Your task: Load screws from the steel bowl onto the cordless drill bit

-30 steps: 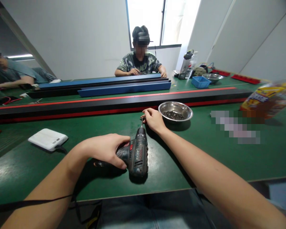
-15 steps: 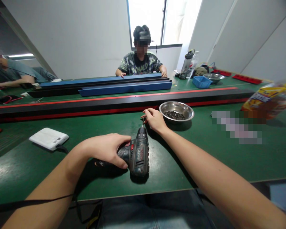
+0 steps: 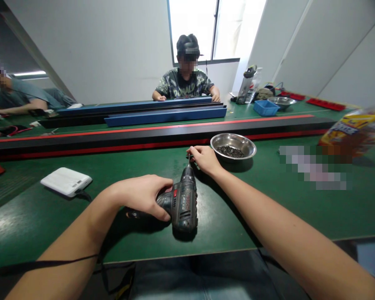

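Observation:
A black cordless drill with red markings lies on its side on the green table, its bit pointing away from me. My left hand is wrapped round its handle from the left. At the tip of the bit, my right hand is closed in a pinch. Whatever its fingertips hold is too small to make out. Just right of that hand stands a steel bowl with many small dark screws in it.
A long black and red profile crosses the table beyond my hands. Behind it are blue profiles and a person touching one. A white power bank lies left, a snack bag right, a blue basket farther back.
The whole view has shifted slightly. Both hands keep their places at the drill, the left round the handle and the right at the bit tip.

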Demonstrator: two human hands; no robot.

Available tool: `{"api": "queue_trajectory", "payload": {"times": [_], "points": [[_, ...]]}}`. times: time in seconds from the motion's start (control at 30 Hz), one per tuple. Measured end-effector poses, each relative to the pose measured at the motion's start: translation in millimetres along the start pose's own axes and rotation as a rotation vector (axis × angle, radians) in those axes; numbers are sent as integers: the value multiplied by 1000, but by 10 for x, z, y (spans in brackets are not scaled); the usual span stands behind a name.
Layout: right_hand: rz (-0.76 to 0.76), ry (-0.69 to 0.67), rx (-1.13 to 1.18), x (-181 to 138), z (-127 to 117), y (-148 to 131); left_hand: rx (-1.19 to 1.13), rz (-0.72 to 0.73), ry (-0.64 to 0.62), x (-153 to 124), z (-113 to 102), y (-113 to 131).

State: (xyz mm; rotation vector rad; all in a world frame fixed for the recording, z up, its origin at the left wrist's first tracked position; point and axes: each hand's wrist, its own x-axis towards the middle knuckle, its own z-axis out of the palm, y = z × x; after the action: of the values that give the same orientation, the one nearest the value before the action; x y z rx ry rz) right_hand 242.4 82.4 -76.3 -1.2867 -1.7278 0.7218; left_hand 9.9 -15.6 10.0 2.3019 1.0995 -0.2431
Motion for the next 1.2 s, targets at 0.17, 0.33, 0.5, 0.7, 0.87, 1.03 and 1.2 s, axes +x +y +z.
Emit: {"api": "queue_trajectory", "payload": {"times": [0.17,0.33,0.5,0.7,0.87,1.03,1.2], "points": [[-23,38,-36,-26,6,-38,-12,-22,25,13,2,-7],[-16,66,-107,-68,4,-122,5,-37,120,61,19,-79],[-15,61,-154,-70,3,-134,64,-72,263,102,30,-130],[-66,33,-186,-88,9,-141,202,-61,403,121,40,-184],[-100,5,-196,-105,10,-148,233,-45,450,135,44,-237],[-103,-16,-217,-118,-6,-163,227,-37,471,142,49,-274],[-97,-42,-213,-135,-24,-197,230,-34,481,144,55,-285]]}}
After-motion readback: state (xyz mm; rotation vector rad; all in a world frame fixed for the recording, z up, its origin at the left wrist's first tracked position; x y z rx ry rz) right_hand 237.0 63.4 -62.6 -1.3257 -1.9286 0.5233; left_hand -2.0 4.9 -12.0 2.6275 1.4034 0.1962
